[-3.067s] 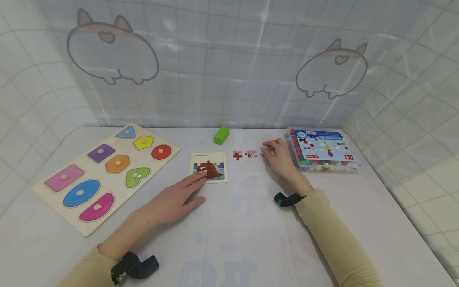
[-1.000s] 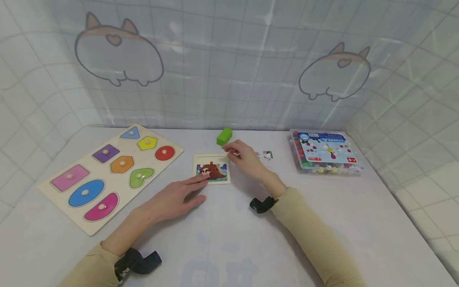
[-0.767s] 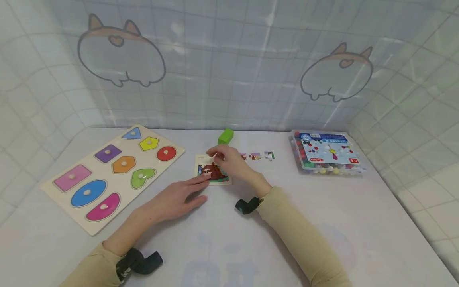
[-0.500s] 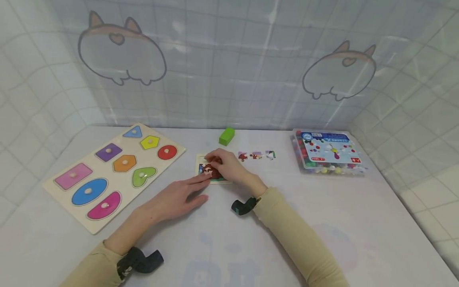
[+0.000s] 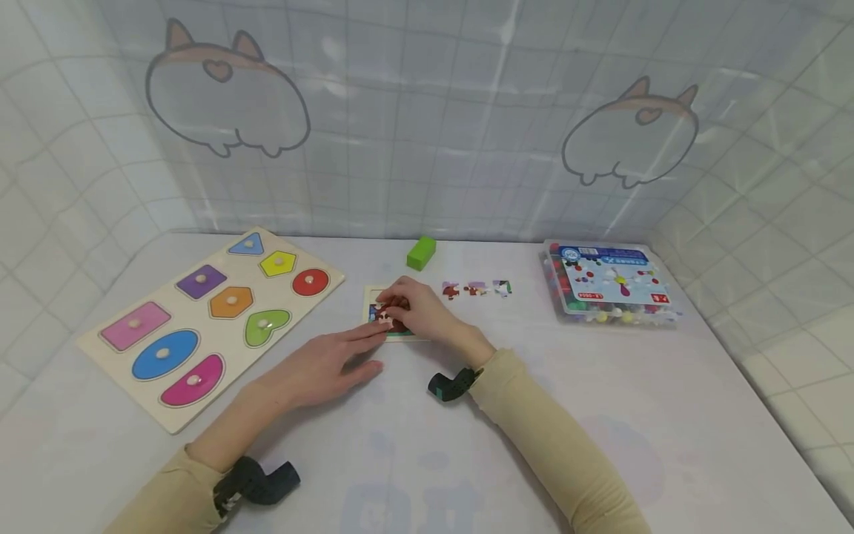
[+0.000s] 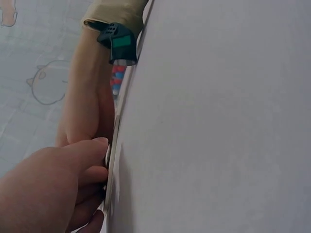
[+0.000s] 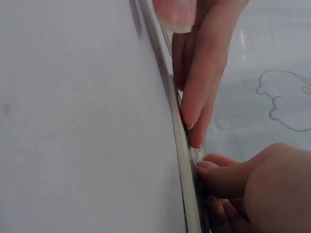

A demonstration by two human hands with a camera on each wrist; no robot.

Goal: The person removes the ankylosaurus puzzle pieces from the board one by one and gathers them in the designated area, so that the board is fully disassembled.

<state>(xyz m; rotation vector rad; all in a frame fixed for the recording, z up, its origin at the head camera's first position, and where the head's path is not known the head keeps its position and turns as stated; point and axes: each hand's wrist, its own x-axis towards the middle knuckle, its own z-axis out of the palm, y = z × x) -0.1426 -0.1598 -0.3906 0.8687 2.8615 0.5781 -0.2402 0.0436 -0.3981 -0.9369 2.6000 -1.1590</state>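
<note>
A small square jigsaw puzzle (image 5: 373, 313) with a brown dinosaur picture lies in its pale wooden frame at mid-table. My left hand (image 5: 327, 367) reaches in from the left, its straight fingers resting on the frame's lower part. From the right, my right hand (image 5: 427, 311) bends over the picture. Its thumb and curled fingers pinch at a puzzle piece inside the frame, mostly hidden beneath them. In the right wrist view, the right thumb (image 7: 216, 174) meets the puzzle's face close to the left fingertips (image 7: 194, 138). Three loose puzzle pieces (image 5: 475, 289) sit in a row to the right.
A wooden shape board (image 5: 230, 334) with knobbed coloured shapes slants across the left. Behind the puzzle is a green block (image 5: 421, 254). A clear plastic box (image 5: 610, 282) of coloured parts stands at the back right. Patterned curtains (image 5: 427, 133) border the table.
My right hand has moved left from the loose pieces to the framed puzzle, its fingers settling on the picture. The left hand has stayed on the frame. The view has shifted slightly.
</note>
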